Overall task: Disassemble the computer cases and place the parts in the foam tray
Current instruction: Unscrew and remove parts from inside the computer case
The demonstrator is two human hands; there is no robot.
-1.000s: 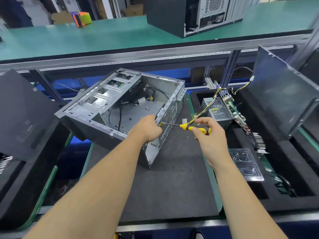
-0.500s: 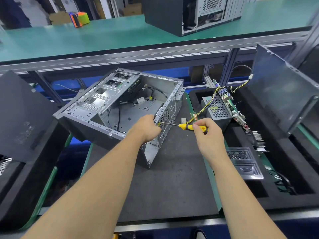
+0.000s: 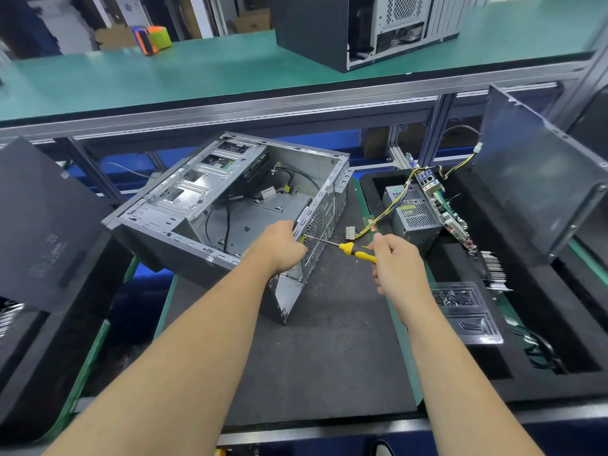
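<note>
Holding the case (image 3: 237,212) with our left hand (image 3: 279,248), our right hand (image 3: 394,268) grips the screwdriver (image 3: 357,251) at its back wall, while the power box (image 3: 413,213) and board (image 3: 441,205) already sit right of the case in the foam tray (image 3: 533,357).

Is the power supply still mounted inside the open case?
No, the power supply sits in the foam tray to the right, outside the open case.

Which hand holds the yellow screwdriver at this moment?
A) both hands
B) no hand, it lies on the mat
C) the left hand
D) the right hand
D: the right hand grips the yellow screwdriver, while the left hand holds the computer case.
</note>
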